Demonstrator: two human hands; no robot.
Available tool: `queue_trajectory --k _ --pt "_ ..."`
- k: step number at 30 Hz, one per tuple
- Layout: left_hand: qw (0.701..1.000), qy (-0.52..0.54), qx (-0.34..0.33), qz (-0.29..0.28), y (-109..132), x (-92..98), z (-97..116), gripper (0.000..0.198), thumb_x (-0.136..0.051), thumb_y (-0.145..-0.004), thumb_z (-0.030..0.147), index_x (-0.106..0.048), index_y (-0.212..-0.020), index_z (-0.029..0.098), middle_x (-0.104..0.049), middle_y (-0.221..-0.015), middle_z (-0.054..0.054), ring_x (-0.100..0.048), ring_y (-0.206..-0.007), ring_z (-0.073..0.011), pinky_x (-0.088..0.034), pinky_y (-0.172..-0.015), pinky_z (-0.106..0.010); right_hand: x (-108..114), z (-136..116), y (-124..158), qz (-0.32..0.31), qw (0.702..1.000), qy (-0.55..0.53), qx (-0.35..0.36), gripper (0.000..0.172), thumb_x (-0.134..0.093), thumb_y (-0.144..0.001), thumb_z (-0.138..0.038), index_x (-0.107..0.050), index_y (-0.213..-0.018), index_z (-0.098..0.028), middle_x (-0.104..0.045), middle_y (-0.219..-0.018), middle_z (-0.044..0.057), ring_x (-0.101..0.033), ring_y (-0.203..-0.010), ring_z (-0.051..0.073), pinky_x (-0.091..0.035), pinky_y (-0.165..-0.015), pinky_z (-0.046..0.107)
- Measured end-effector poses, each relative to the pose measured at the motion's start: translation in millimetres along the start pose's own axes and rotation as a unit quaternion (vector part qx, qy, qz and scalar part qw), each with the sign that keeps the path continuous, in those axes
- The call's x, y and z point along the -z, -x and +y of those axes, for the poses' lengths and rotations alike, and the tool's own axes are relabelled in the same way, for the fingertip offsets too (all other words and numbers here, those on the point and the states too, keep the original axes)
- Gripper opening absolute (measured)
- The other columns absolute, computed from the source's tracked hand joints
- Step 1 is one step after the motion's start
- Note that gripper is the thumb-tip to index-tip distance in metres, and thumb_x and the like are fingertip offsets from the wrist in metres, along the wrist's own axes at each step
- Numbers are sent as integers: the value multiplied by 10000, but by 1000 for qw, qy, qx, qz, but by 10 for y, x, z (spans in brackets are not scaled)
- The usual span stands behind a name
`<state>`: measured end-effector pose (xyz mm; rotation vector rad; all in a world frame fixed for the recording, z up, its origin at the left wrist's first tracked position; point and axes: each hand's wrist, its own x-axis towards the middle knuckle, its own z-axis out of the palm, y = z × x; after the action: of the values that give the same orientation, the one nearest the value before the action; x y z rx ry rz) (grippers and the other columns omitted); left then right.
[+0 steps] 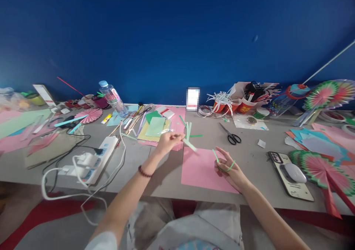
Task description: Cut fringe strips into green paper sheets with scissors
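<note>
My left hand (169, 142), a beaded bracelet on its wrist, pinches a pale green paper strip (189, 145). The strip's free end reaches toward the upper edge of a pink paper sheet (198, 168). Over the right part of that sheet, my right hand (229, 171) has a thin bright green paper strip (231, 165) bent between its curled fingers, while the index finger stretches forward. Part of this strip is hidden by the fingers. Several more green strips (188, 131) lie beyond my left hand, beside a stack of coloured paper (155, 126).
Black scissors (232, 135) lie beyond my right hand. A phone (290, 176) with a white mouse (295, 173) on it is at the right, by a folded paper fan (318, 168). A power strip (101, 159) with cables stands left, a water bottle (113, 99) behind.
</note>
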<state>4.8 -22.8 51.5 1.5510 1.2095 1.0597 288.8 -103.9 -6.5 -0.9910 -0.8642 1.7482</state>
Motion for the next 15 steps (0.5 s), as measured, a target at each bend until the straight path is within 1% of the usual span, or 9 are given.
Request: queue_trajectory --k 1,2,4,6,8,10,11,13,15 --pt "999 9 -7 -48 -232 -31 -17 266 -679 -757 377 -738 -886 152 -720 -801 -57 -657 -728 -167 -548 -677 -271 0 -1 -2 2 1000 -3 -1 671 -741 -767 -313 -405 -1347 -332 -603 -750 -7 -534 -631 122 -325 -540 233" --pt "997 9 -17 -81 -444 -61 -46 264 -674 -757 366 -736 -902 155 -725 -851 -65 -662 -755 -172 -546 -694 -277 -1 -4 -5 4 1000 -9 -4 668 -745 -763 -316 -411 -1342 -328 -600 -748 -10 -530 -626 118 -323 -542 233" --pt "988 -46 -38 -142 -791 -110 -125 229 -641 -781 328 -737 -920 173 -728 -934 -73 -664 -808 -179 -528 -741 -281 -5 -13 -11 10 1000 -26 -9 657 -749 -757 -322 -426 -1329 -317 -589 -738 -17 -520 -616 109 -319 -545 231" --pt "975 -125 -60 -175 -1042 -140 -205 192 -614 -796 288 -740 -905 192 -729 -954 -69 -661 -838 -188 -508 -763 -281 -12 -25 -16 13 999 -41 -10 643 -751 -754 -325 -441 -1317 -304 -578 -728 -19 -512 -611 105 -315 -546 232" --pt "953 -217 -64 -203 -1213 -155 -260 200 -596 -805 259 -735 -939 211 -730 -932 -54 -655 -781 -187 -498 -744 -288 -18 -34 -20 11 999 -43 -12 641 -752 -753 -325 -444 -1314 -298 -574 -729 -17 -512 -612 107 -313 -545 235" --pt "937 -278 -85 -193 -1320 -165 -274 261 -585 -816 247 -703 -1049 234 -716 -994 -45 -649 -791 -192 -493 -765 -305 -18 -37 -22 6 999 -36 -14 652 -755 -750 -327 -436 -1318 -298 -575 -734 -15 -515 -612 112 -309 -539 238" --pt "933 -294 -108 -177 -1349 -171 -266 309 -585 -819 242 -672 -1116 247 -695 -1063 -45 -646 -840 -199 -489 -792 -316 -16 -37 -22 4 999 -31 -14 658 -755 -749 -330 -430 -1321 -298 -575 -734 -15 -516 -611 114 -306 -535 238" --pt "930 -301 -170 -126 -1344 -192 -226 408 -603 -812 235 -604 -1219 264 -613 -1230 -54 -606 -1013 -224 -468 -878 -344 -10 -35 -18 1 1000 -20 -12 662 -755 -747 -339 -426 -1319 -294 -575 -735 -15 -518 -611 117 -308 -531 238" --pt "932 -280 -219 -68 -1237 -229 -167 455 -624 -800 245 -574 -1252 255 -530 -1328 -73 -530 -1154 -244 -435 -948 -365 -15 -39 -10 1 1000 -3 -9 651 -748 -749 -360 -427 -1310 -288 -577 -739 -14 -521 -610 120 -320 -530 239"
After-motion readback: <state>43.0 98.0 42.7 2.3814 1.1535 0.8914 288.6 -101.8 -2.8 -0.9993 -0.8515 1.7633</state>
